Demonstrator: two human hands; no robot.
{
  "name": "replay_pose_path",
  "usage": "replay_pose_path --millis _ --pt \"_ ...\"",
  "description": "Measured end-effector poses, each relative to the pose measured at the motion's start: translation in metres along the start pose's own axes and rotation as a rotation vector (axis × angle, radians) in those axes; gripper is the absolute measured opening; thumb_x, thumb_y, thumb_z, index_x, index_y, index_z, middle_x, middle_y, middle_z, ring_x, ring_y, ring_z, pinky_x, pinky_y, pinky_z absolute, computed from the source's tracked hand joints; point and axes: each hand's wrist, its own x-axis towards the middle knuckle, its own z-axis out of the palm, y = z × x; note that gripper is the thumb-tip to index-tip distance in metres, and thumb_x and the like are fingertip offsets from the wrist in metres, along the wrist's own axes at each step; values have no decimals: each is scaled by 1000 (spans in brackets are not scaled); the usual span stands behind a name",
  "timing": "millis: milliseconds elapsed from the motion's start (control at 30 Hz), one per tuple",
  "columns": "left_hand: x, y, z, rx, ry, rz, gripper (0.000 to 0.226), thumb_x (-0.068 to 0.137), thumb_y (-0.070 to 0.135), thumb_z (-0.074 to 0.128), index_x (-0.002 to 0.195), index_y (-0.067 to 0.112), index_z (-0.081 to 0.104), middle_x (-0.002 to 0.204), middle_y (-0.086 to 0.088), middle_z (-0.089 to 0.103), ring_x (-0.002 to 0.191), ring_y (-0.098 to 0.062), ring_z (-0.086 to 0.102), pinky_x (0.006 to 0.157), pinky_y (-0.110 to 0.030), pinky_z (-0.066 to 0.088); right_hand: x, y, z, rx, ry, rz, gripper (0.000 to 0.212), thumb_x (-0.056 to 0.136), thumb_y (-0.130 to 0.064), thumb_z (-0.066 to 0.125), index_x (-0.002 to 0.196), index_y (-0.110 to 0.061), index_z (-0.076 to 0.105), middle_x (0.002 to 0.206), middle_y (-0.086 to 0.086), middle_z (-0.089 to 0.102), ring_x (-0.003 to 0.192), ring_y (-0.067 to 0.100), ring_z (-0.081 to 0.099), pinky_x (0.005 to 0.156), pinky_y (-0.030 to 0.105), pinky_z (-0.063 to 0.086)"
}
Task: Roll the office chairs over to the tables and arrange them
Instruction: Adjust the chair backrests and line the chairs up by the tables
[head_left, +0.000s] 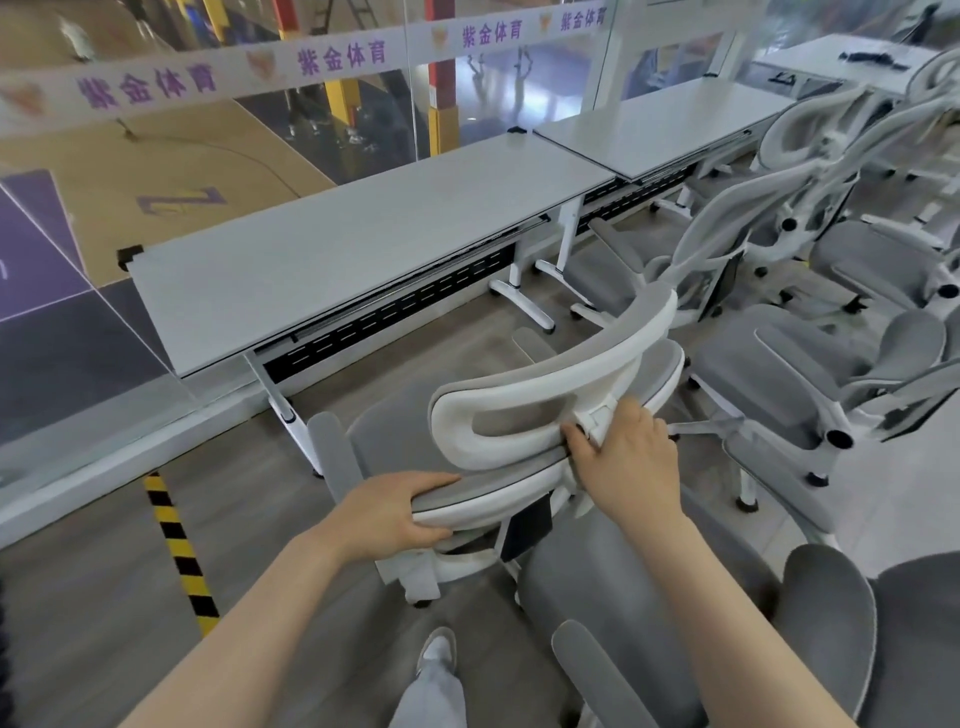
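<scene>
**Chair held by its back, short of the near worktop**

Grey office chair (467, 431) standing on the floor just short of the near worktop (332, 249), seat facing it, white-framed headrest (545, 384) tipped toward the camera. Left hand (395, 512) clamped on the top edge of the backrest, thumb beneath the rim, fingers over the grey mesh. Right hand (623, 457) curled round the white headrest bracket (597, 421) at the middle of the back. Both grips closed on the chair.

Step in hand, by the look of it: rolling this chair in toward the worktop. Next move likely a straight push forward, squaring the seat between the worktop legs (291, 415) and keeping the armrest (332, 452) clear of the near one.

Further out: a second worktop (665, 124) to the right with a chair already at it, a cluster of unplaced chairs (831, 338) on the right, yellow-black floor tape (176, 540) on the left.
</scene>
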Motion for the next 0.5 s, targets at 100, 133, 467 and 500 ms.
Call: replay_pose_path --millis 100,133,467,500 --pt "19 -5 -14 -11 -25 6 66 78 51 67 138 51 40 131 28 52 119 2 48 97 -20 38 18 -8 3 18 -7 33 56 88 -60 54 102 -6 48 99 13 58 96 38 53 78 46 43" --pt "26 -7 -19 -12 -21 11 66 78 51 68 138 51 41 131 28 52 119 2 48 97 -19 38 25 -11 4 27 -7 38 55 88 -59 54 102 -6 48 99 12 58 96 38 53 78 46 43" --pt "114 -23 -55 -46 32 5 67 74 54 69 134 59 39 127 27 58 117 -2 53 99 -29 44 107 -23 29 240 -52 117 61 85 -45 68 118 3 47 117 20 47 109 38 40 94 43 37" --pt "125 -24 -60 -48 38 4 66 74 54 69 134 58 40 125 26 59 115 -2 55 98 -29 45 120 -24 32 243 -60 115 61 86 -44 68 119 3 47 118 20 46 110 37 40 94 42 36"
